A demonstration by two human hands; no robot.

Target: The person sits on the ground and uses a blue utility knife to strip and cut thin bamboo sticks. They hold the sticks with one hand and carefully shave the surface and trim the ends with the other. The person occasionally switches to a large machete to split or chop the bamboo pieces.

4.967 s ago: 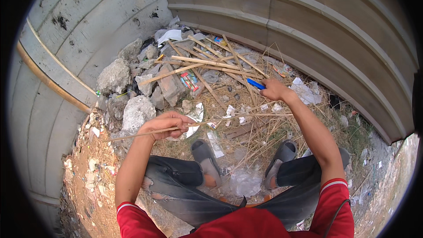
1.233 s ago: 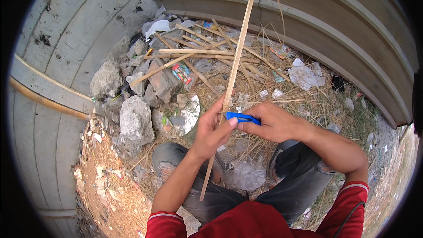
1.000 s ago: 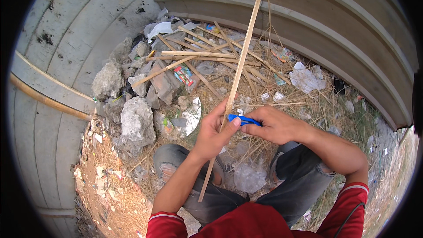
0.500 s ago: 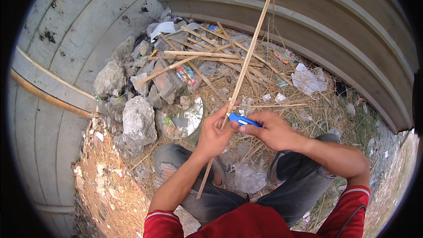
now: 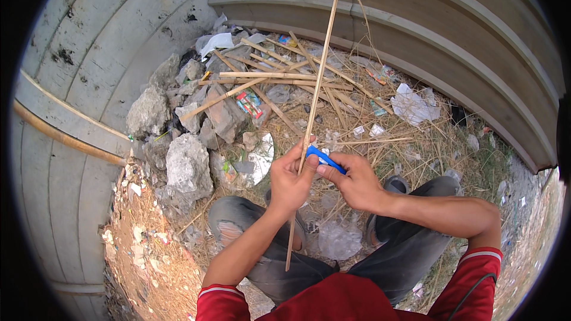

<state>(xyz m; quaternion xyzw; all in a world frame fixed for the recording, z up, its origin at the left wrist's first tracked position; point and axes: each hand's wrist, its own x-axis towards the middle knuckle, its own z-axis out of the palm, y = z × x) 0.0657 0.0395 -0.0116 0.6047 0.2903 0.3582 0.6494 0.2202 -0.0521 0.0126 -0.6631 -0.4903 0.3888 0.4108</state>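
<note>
A long, pale bamboo strip (image 5: pixel 322 71) stands up and away from me, leaning slightly right at its far end. My left hand (image 5: pixel 289 179) is closed around its lower part, and the tail end shows below my wrist. From the strip's far tip a thin, loose sliver (image 5: pixel 361 9) hangs to the right. In my right hand (image 5: pixel 358 183) is a blue utility knife (image 5: pixel 326 159), pinched between thumb and fingers. Its front end meets the strip beside my left thumb; the blade is too small to make out.
Several bamboo strips (image 5: pixel 270 75) lie crisscrossed on the littered ground ahead. Rough rocks (image 5: pixel 188 163) pile up at the left, near a grey panel wall (image 5: pixel 77 41). A ribbed metal wall (image 5: pixel 428 21) curves round the far and right sides. Crumpled white paper (image 5: pixel 414 106) lies at the right.
The bamboo strip's far end has swung left, so the strip stands more upright, and its tail has shifted right. The blue utility knife has tilted more steeply against the strip.
</note>
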